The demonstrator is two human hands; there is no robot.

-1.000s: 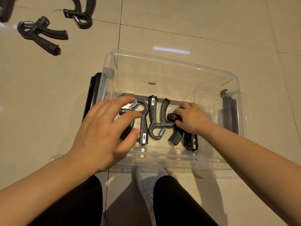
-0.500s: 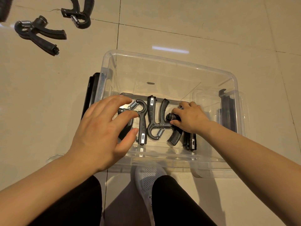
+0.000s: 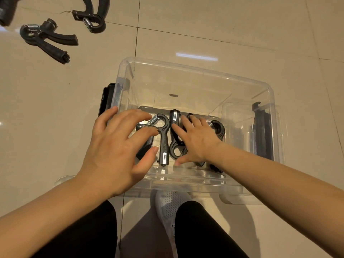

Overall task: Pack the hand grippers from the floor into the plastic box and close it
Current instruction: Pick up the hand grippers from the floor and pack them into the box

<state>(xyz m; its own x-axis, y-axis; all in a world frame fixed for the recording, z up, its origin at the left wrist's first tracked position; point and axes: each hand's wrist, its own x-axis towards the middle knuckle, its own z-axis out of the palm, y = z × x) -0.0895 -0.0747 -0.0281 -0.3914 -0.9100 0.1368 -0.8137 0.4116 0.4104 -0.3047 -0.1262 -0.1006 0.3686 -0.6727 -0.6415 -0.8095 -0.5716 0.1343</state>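
A clear plastic box (image 3: 195, 71) stands open on the tiled floor. Three black hand grippers lie side by side on its bottom. My left hand (image 3: 119, 144) hovers over the left gripper (image 3: 163, 138) with spread fingers, its index fingertip touching the gripper's head. My right hand (image 3: 195, 138) lies flat with straight fingers on the middle gripper (image 3: 175, 127). The right gripper (image 3: 218, 128) shows beside that hand, mostly hidden. Two more grippers lie on the floor at far left, one (image 3: 46, 39) with open handles and one (image 3: 92, 15) beyond it.
Black latches sit on the box's left side (image 3: 106, 101) and right side (image 3: 262, 131). A clear lid (image 3: 242, 198) lies under the box at the right. My white shoe (image 3: 171, 203) and black-clad knees are just before the box. A dark object (image 3: 7, 12) sits at top left.
My right hand let go of the right gripper, opened, and moved left onto the middle gripper. My left hand stayed over the left gripper.
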